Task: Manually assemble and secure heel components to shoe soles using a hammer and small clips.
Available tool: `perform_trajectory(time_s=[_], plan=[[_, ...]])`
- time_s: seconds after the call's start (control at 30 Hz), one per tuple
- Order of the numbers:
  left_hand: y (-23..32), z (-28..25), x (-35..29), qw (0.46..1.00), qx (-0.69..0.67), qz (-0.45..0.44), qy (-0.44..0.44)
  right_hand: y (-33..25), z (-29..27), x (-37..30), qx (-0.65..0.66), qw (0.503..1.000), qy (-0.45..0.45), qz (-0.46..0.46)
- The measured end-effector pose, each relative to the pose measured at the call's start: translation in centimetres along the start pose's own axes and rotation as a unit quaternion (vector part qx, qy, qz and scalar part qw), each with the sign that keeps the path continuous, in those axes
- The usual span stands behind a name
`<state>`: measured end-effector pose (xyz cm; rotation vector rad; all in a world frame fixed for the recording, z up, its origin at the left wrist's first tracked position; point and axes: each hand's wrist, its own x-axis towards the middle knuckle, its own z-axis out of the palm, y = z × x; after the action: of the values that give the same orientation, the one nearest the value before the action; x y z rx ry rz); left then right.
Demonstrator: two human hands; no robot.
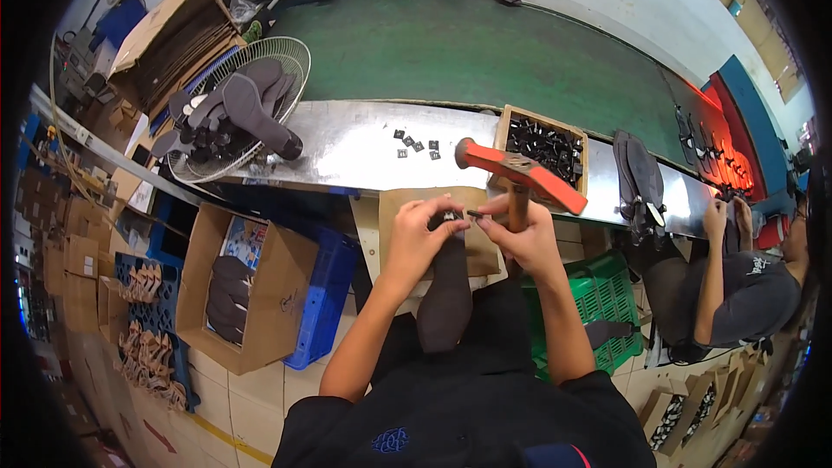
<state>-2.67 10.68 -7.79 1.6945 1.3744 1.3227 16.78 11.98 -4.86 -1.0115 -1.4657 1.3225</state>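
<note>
The left hand [420, 238] has its thumb and fingers closed around the heel end of a dark shoe sole [445, 303]. Just right of that end, the right hand [523, 241] pinches a small dark piece [474, 214] and also holds a red hammer [520, 173]. Beyond the sole lie square clips [419, 146]; beyond it to the right stands a wooden box [583, 172].
</note>
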Motion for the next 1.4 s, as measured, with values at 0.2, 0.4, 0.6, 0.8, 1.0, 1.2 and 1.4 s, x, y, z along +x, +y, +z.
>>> perform_trajectory(time_s=[0.2,0.4,0.6,0.8,1.0,1.2,1.4], plan=[[-0.4,0.1,-1.3,0.997,-0.046,-0.063,-0.008,1.3,-0.8,4.1,-0.217,0.949,-0.143,-0.178],[0.3,-1.2,-1.3,0.992,-0.014,-0.084,-0.093,1.2,-0.7,5.1,-0.227,0.919,-0.221,-0.234],[-1.0,-1.4,-1.4,0.996,-0.055,-0.027,-0.057,0.5,-1.3,4.6,-0.368,0.822,-0.232,-0.368],[-2.1,-1.1,-1.2,0.983,-0.15,-0.058,-0.092,1.5,-1.8,4.7,-0.308,0.875,-0.238,-0.288],[-0.6,-1.3,-0.6,0.987,-0.079,-0.102,-0.1,-1.1,-0.6,1.3,-0.196,0.969,-0.117,-0.094],[-1.3,-1.5,-1.0,0.994,-0.055,-0.02,-0.094,-6.4,1.6,-5.8,-0.068,0.997,-0.016,-0.027],[-0.5,-0.7,-0.9,0.99,-0.115,-0.044,-0.069,-5.9,2.5,-8.6,-0.173,0.981,-0.022,-0.081]])
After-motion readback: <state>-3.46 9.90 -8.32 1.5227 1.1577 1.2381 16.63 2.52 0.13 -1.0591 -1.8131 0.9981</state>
